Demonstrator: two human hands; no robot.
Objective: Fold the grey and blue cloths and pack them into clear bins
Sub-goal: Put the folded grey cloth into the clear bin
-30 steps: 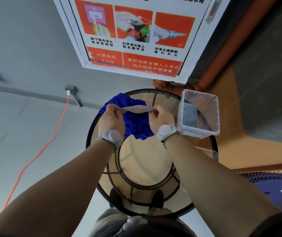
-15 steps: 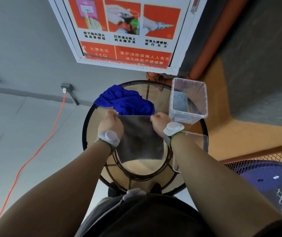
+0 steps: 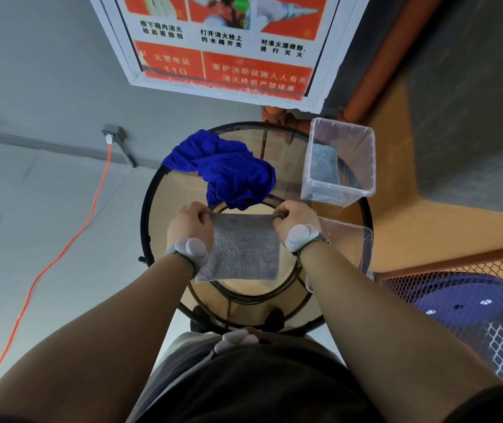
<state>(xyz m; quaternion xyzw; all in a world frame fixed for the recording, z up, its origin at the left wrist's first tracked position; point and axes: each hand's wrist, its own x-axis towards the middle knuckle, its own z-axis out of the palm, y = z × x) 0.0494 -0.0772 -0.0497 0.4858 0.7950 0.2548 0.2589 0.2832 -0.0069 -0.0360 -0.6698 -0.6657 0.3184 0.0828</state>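
Note:
A grey cloth (image 3: pixel 241 248) hangs flat over the round glass table (image 3: pixel 164 209), held by its two upper corners. My left hand (image 3: pixel 190 222) pinches the left corner and my right hand (image 3: pixel 294 218) pinches the right one. Just beyond my hands a crumpled blue cloth (image 3: pixel 226 169) lies on the table's far side. At the table's far right stands a clear bin (image 3: pixel 340 161) with a folded grey-blue cloth (image 3: pixel 323 166) inside. A second clear bin (image 3: pixel 348 242) sits right of my right wrist.
An orange cable (image 3: pixel 70 236) runs across the grey floor on the left from a wall socket (image 3: pixel 111 132). A fire-safety poster (image 3: pixel 222 47) hangs on the wall behind the table. Orange pipes and a mesh cage (image 3: pixel 470 288) stand on the right.
My hands have drawn the grey cloth back from over the blue cloth toward me and let it hang open as a flat square. The view has tilted downward.

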